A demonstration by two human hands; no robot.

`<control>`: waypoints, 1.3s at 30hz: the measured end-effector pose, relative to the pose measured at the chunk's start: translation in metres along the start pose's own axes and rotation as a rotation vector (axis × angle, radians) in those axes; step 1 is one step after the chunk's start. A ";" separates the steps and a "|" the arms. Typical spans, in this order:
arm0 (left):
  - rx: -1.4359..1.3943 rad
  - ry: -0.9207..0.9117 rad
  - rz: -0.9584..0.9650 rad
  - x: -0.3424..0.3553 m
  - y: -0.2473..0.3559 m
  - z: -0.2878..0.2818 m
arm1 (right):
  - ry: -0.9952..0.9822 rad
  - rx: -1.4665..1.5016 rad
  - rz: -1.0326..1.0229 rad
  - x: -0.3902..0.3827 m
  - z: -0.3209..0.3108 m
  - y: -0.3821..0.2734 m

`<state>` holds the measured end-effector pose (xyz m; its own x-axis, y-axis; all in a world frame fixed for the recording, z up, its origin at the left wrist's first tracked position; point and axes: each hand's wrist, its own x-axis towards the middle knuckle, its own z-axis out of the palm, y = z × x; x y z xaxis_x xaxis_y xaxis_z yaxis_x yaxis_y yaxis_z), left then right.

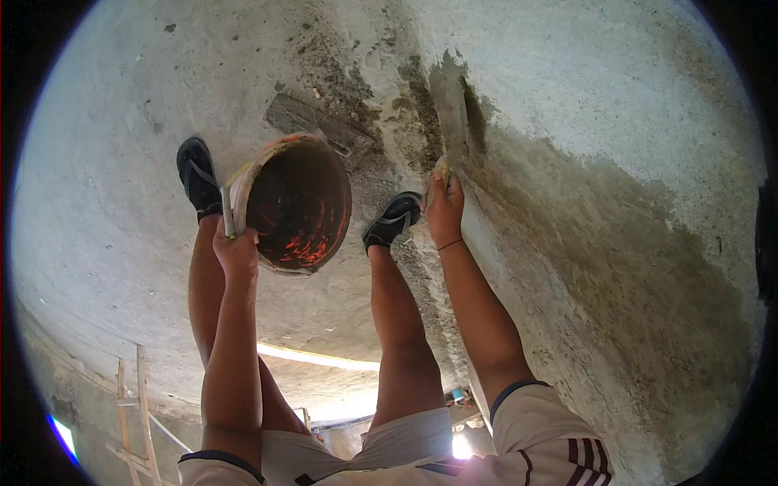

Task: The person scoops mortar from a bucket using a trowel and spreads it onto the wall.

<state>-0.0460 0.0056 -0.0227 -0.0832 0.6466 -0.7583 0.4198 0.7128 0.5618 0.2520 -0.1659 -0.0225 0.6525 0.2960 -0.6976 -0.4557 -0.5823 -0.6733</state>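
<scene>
A round bucket (344,206) tilts in front of my legs, its dark inside smeared with orange-red. My left hand (237,251) is closed on the near left side of its rim, beside a short pale grip. My right hand (446,212) is closed around the light tan handle of a trowel (450,105). Its long grey blade lies at the foot of the wall, and its outline partly blends with the wet cement there. On the floor beyond the bucket lies a flat grey plastering float (304,119), partly covered by the bucket's rim.
The wall (616,202) rises on my right, with a dark damp band along its lower part. Crumbs of mortar (409,138) litter the floor along its foot. My sandalled feet (393,219) stand on either side of the bucket. A wooden ladder (142,413) leans at the lower left.
</scene>
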 end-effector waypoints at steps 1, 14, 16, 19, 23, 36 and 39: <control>-0.003 0.000 -0.002 -0.001 -0.001 0.001 | 0.000 -0.003 -0.001 0.001 -0.003 0.000; 0.053 -0.013 0.041 -0.005 0.009 0.006 | 0.081 -0.302 -0.161 -0.017 -0.011 -0.014; 0.085 -0.016 0.033 -0.006 0.010 0.009 | 0.052 -0.341 -0.144 -0.012 -0.014 -0.006; 0.034 -0.020 0.051 -0.007 0.011 0.011 | 0.054 -0.536 -0.108 -0.003 -0.013 0.002; 0.080 0.007 0.043 -0.006 0.017 0.008 | 0.070 -0.356 0.039 0.001 -0.003 -0.006; 0.046 -0.022 0.001 -0.001 0.004 0.008 | 0.107 -0.177 -0.023 -0.014 -0.014 -0.017; 0.108 -0.019 0.003 -0.002 0.007 0.003 | 0.148 -0.230 -0.129 -0.034 -0.005 -0.028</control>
<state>-0.0404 0.0088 -0.0180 -0.0648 0.6424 -0.7636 0.5154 0.6768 0.5256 0.2457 -0.1634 0.0212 0.7852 0.2748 -0.5549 -0.2249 -0.7085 -0.6690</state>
